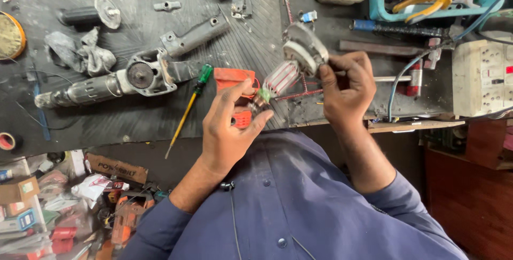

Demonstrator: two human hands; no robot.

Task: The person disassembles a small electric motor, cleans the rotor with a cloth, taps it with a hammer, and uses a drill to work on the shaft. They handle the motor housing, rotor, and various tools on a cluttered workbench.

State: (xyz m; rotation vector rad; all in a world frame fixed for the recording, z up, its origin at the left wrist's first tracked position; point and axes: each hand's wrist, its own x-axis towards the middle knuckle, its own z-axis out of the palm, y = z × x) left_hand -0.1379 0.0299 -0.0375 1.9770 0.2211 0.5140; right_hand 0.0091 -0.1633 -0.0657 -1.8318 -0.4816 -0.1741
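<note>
We hold motor armature (291, 68) between both hands: left hand (231, 126) pinches lower shaft end, right hand (346, 86) clamps fan end at 1 o'clock. We judge it heavy, rigid; windings fragile, so grip on ends only.

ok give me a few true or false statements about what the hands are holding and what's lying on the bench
1. Both hands hold one motor armature with red-and-white windings between them. True: the left hand grips its lower end, the right hand the grey round end.
2. The green-handled screwdriver with a yellow shaft is in the right hand. False: it lies on the black ribbed bench mat, left of the left hand.
3. A grey metal power tool body lies on the mat to the left. True.
4. The teal plastic tray is empty. False: it holds yellow-handled pliers and wires.
</note>
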